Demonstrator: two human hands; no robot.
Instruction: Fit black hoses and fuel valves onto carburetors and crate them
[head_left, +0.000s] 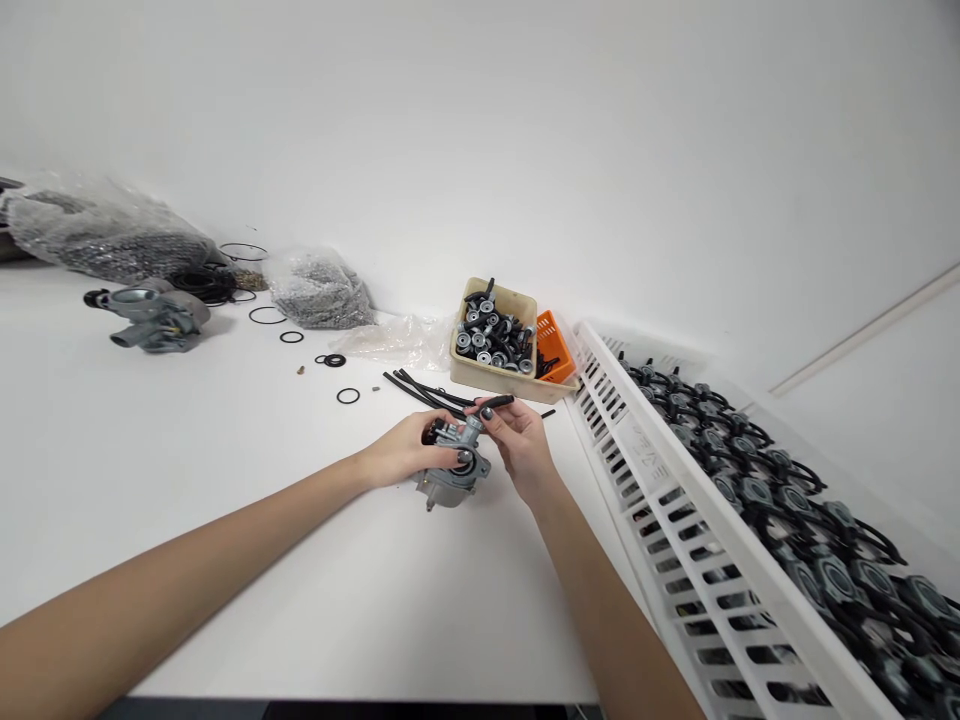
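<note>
there, our left forearm reached in from the lower left, and our left hand (405,452) curled around the near side of a carburettor (452,478), fingers closed on its body. it was held low at the white table (225,520); we could not tell whether it touched the top. the carburettor sat between both hands, touching each. to its right our right hand (523,447) rose with the wrist bent, thumb and forefinger pinching a black hose (498,402) just over the carburettor's top. the body was dull grey cast metal, lumpy, with a round flange; the hose looked thin, smooth and rubbery. further right stood a beige plastic tub (495,378) of black-and-silver round parts, an orange basket (555,335), then a white slotted crate (675,470) packed with dark parts.
</note>
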